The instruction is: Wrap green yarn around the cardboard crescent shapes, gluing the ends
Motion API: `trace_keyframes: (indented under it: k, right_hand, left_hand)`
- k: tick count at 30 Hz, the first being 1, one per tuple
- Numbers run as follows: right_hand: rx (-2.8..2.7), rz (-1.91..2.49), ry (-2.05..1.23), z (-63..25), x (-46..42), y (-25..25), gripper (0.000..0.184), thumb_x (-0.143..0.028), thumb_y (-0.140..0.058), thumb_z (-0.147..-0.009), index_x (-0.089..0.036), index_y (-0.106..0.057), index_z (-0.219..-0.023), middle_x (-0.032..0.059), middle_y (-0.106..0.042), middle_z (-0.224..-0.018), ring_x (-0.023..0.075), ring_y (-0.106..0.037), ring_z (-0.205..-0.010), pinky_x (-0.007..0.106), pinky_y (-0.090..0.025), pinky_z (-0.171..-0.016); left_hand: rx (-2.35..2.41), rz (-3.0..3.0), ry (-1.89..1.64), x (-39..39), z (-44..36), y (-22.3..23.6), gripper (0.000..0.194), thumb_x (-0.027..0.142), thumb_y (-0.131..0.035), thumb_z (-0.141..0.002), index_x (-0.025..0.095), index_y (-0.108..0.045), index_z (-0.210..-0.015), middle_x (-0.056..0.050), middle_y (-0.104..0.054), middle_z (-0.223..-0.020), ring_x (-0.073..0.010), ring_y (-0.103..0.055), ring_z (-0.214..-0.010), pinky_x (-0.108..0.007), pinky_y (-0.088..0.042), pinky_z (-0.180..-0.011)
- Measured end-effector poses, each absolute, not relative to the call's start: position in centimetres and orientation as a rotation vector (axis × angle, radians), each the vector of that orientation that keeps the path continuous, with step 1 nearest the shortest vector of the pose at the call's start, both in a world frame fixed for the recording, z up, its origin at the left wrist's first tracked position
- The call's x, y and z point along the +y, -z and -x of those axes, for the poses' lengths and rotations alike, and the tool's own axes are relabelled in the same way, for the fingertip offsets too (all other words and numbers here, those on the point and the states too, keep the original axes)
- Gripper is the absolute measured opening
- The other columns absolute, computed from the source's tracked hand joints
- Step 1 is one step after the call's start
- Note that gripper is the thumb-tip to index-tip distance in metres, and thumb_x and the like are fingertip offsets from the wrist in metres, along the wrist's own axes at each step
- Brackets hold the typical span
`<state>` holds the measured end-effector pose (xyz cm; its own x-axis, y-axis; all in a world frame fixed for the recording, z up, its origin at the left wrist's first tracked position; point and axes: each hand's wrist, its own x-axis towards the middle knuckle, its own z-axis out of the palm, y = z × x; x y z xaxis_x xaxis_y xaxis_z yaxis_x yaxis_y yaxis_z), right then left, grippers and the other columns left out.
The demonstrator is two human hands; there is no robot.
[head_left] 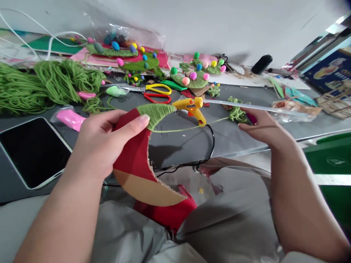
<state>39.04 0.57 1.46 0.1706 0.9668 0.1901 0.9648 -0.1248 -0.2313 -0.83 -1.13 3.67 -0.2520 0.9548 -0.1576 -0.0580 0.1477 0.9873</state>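
Note:
My left hand (101, 142) is closed on a crescent-shaped piece of cardboard (134, 153), thumb on its front. The crescent's upper tip is wrapped in green yarn (155, 114); its middle is dark red and its lower end tan. From the wrapped part a single strand runs right to a small green yarn bundle (237, 111). Close to that bundle, my right hand (259, 124) has its thumb and fingers apart, and I see nothing gripped between them. Just behind the crescent's tip lies a yellow glue gun (193, 107) with a long clear glue stick in it.
Scissors (157, 93) with yellow and red handles lie behind the crescent. Green yarn hanks (55, 82) and a tablet (35, 151) are at left. Yarn-wrapped pieces with pompoms (192, 78) line the wall. The glue gun's black cord (212, 146) hangs over the table's front edge.

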Motion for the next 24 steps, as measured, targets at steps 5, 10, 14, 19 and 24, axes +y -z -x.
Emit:
trace_keyframes:
  k: [5,10,14,19,24]
  right_hand:
    - [-2.087,1.877,-0.382,-33.5,-2.6,-2.6,0.016,-0.03,-0.066,-0.088,-0.02,-0.074,-0.097,0.0081,-0.074,-0.099,0.021,-0.065,-0.082,0.034,-0.049,-0.07]
    - [-2.049,1.349,-0.586,-25.8,-4.3,-2.1,0.03,-0.034,-0.067,-0.092,-0.024,-0.066,-0.121,0.0075,-0.069,-0.123,0.0238,-0.065,-0.107,0.037,-0.051,-0.094]
    - [-1.97,1.254,-0.904,-22.2,-4.7,-1.0,0.029,-0.039,-0.067,-0.093,-0.023,-0.065,-0.117,0.0057,-0.072,-0.115,0.0206,-0.067,-0.103,0.032,-0.053,-0.091]
    - [-1.753,1.23,-1.087,-20.6,-4.6,-0.4,0.023,-0.039,-0.059,-0.098,-0.019,-0.067,-0.089,-0.0005,-0.064,-0.077,0.0111,-0.055,-0.068,0.024,-0.048,-0.064]
    - [-1.704,1.225,-1.111,-20.4,-4.2,-0.6,0.022,-0.037,-0.062,-0.096,-0.018,-0.067,-0.085,-0.0013,-0.06,-0.073,0.0096,-0.047,-0.064,0.023,-0.041,-0.058]
  left_hand:
    - [1.469,-1.094,-1.129,-1.3,0.4,-2.8,0.033,0.043,-0.091,-0.061,0.019,-0.072,-0.073,0.001,-0.065,-0.061,-0.0153,-0.059,-0.054,-0.023,-0.042,-0.044]
    - [1.433,-1.377,-1.013,-1.9,-0.3,-2.0,0.035,0.056,-0.08,-0.073,0.022,-0.072,-0.077,0.0,-0.065,-0.064,-0.0162,-0.06,-0.059,-0.025,-0.041,-0.048]
    - [1.393,-1.543,-0.96,-2.2,-0.9,-1.6,0.036,0.057,-0.073,-0.08,0.022,-0.068,-0.073,0.002,-0.059,-0.063,-0.0135,-0.051,-0.058,-0.024,-0.037,-0.049]
    - [1.331,-1.46,-1.013,-2.2,-1.0,-0.7,0.033,0.055,-0.075,-0.079,0.022,-0.07,-0.078,0.001,-0.062,-0.069,-0.015,-0.054,-0.061,-0.025,-0.039,-0.051]
    - [1.089,-1.186,-1.044,-2.1,-0.9,-0.2,0.026,0.045,-0.077,-0.079,0.023,-0.073,-0.093,-0.003,-0.073,-0.087,-0.0199,-0.067,-0.078,-0.027,-0.052,-0.064]
